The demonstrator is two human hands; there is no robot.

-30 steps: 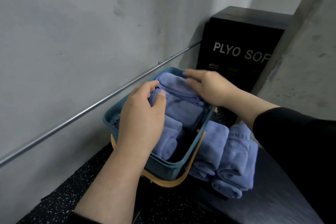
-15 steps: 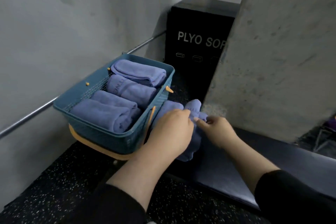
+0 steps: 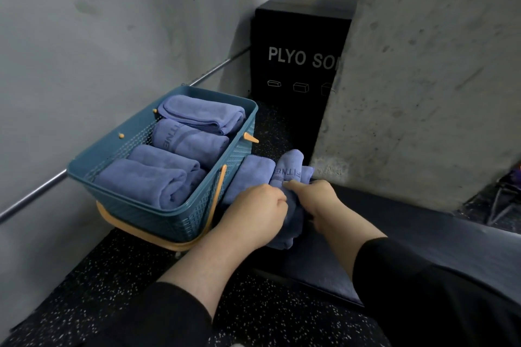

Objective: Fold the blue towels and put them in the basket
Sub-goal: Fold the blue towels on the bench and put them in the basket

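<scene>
Your left hand and right hand both grip the rolled towels beside the basket, positioned for transfer.

The towels in the basket are soft, matt blue terry cloth, their nap fine and even. The basket looks like moulded teal plastic, its walls a perforated weave pattern with a slight sheen; its handle is smooth orange plastic. The floor is matt black speckled rubber. The wall rail is polished metal. The pillar is rough, pitted concrete. The black box has a smooth, matt face.
</scene>
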